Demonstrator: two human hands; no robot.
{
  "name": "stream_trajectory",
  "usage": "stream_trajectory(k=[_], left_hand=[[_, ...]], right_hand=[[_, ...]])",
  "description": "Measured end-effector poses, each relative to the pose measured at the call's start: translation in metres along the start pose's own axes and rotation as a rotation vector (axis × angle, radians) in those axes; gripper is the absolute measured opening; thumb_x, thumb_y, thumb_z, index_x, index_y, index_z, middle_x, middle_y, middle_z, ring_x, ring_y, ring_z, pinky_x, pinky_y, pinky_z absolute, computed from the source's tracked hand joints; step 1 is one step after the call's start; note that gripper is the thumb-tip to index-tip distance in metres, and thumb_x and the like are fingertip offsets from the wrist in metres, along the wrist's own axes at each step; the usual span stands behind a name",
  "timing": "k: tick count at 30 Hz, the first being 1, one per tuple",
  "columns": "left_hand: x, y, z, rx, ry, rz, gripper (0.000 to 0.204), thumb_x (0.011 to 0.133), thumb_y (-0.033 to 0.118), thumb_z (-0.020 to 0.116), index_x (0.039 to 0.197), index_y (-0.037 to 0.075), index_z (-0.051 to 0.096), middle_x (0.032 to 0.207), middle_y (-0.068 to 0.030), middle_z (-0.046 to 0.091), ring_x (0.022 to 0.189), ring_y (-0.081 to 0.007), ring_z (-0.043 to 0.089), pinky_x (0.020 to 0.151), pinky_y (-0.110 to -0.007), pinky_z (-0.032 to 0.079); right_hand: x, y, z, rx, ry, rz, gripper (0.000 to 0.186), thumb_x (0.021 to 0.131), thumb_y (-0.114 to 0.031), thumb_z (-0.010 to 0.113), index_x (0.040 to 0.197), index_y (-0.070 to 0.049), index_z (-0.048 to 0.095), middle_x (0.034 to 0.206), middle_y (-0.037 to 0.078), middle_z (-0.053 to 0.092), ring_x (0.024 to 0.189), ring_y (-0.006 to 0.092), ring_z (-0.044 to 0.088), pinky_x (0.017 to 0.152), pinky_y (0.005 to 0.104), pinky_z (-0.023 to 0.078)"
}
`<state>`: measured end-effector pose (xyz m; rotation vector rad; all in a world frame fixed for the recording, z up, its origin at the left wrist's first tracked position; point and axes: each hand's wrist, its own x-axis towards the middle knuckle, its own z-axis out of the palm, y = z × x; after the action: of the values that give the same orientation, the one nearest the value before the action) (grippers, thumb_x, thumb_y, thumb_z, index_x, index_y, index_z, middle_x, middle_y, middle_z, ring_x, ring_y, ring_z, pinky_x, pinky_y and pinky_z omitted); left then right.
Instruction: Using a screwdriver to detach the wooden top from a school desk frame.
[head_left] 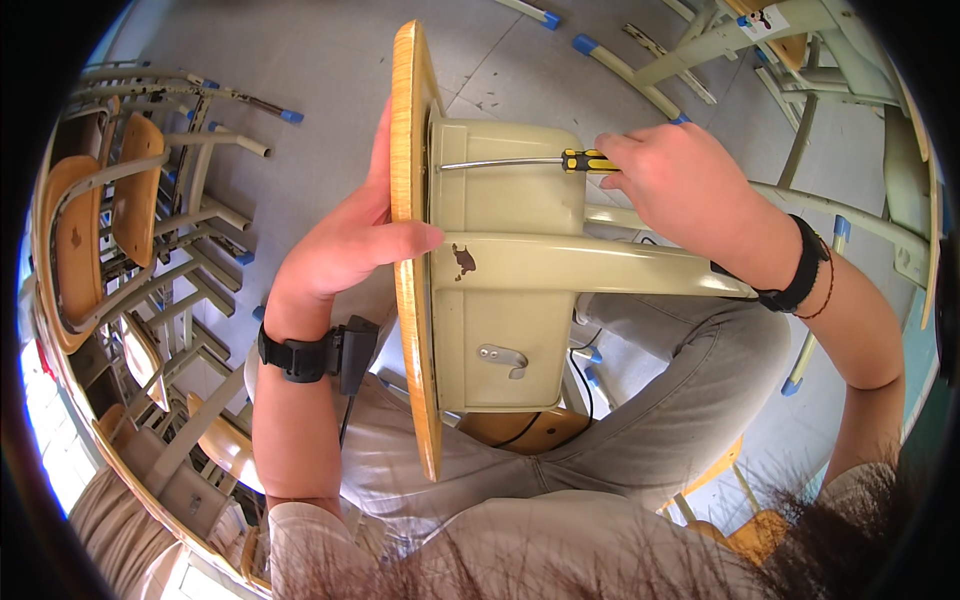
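A school desk lies tipped on its side across my lap, its wooden top [408, 150] standing upright and its cream metal drawer box [510, 330] facing right. My left hand [350, 235] grips the edge of the desktop, thumb on the near face and fingers behind it. In my right hand [672, 175] is a screwdriver [505, 163] with a yellow and black handle, held level. Its long shaft runs left along the box, and the tip meets the seam by the desktop. Any screw there is too small to make out. A cream leg [600, 262] extends right from the box, under my right wrist.
Stacked chairs [135, 200] and metal frames crowd the left side. More desk frames [800, 100] with blue feet stand at the upper right. A metal hook [503, 357] sticks out of the box. A black cable [585, 385] hangs beside it, and grey tiled floor [330, 60] shows beyond.
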<state>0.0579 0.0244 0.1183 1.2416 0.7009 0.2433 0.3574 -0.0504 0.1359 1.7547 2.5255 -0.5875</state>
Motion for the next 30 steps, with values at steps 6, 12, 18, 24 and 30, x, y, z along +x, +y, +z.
stream_trajectory(k=[6, 12, 18, 24, 30], left_hand=[[-0.001, 0.003, -0.005, -0.024, -0.049, -0.019, 0.116, 0.076, 0.011, 0.065, 0.158, 0.011, -0.017, 0.158, -0.0136, 0.023, 0.145, -0.0246, 0.026, 0.119, -0.036, 0.024], [0.000, 0.003, -0.004, -0.026, -0.041, -0.017, 0.117, 0.075, 0.011, 0.065, 0.158, 0.011, -0.017, 0.158, -0.0130, 0.022, 0.145, -0.0249, 0.025, 0.118, -0.036, 0.024], [-0.002, 0.002, -0.005, -0.025, -0.035, -0.011, 0.117, 0.076, 0.011, 0.065, 0.158, 0.012, -0.019, 0.159, -0.0131, 0.022, 0.146, -0.0250, 0.025, 0.119, -0.036, 0.024], [-0.003, 0.003, -0.004, -0.036, -0.032, -0.013, 0.118, 0.077, 0.010, 0.066, 0.158, 0.012, -0.020, 0.159, -0.0134, 0.021, 0.146, -0.0249, 0.025, 0.119, -0.036, 0.023], [-0.003, 0.001, -0.006, -0.049, -0.040, -0.014, 0.118, 0.077, 0.011, 0.066, 0.157, 0.012, -0.020, 0.159, -0.0136, 0.021, 0.146, -0.0248, 0.025, 0.119, -0.036, 0.023]], right_hand=[[0.021, 0.010, -0.023, 0.383, -0.470, 0.028, 0.025, 0.089, -0.020, 0.072, 0.101, 0.001, 0.065, 0.079, 0.016, 0.066, 0.076, 0.0324, 0.064, 0.069, 0.0417, 0.048], [0.035, 0.027, -0.023, 0.666, -0.851, 0.020, 0.024, 0.097, -0.017, 0.061, 0.103, 0.006, 0.065, 0.097, 0.011, 0.073, 0.087, 0.0181, 0.068, 0.079, 0.0335, 0.052], [0.037, 0.023, -0.025, 0.872, -0.816, 0.157, 0.021, 0.093, -0.011, 0.066, 0.106, 0.006, 0.066, 0.091, 0.009, 0.075, 0.079, 0.0138, 0.068, 0.075, 0.0291, 0.055], [0.033, 0.004, -0.027, 0.611, -0.635, 0.236, 0.023, 0.081, -0.006, 0.076, 0.099, 0.006, 0.068, 0.081, 0.010, 0.074, 0.070, 0.0164, 0.068, 0.068, 0.0327, 0.053], [0.017, -0.002, -0.006, 0.283, -0.156, 0.183, 0.026, 0.074, -0.006, 0.079, 0.097, 0.001, 0.070, 0.083, 0.018, 0.071, 0.075, 0.0355, 0.067, 0.070, 0.0405, 0.053]])
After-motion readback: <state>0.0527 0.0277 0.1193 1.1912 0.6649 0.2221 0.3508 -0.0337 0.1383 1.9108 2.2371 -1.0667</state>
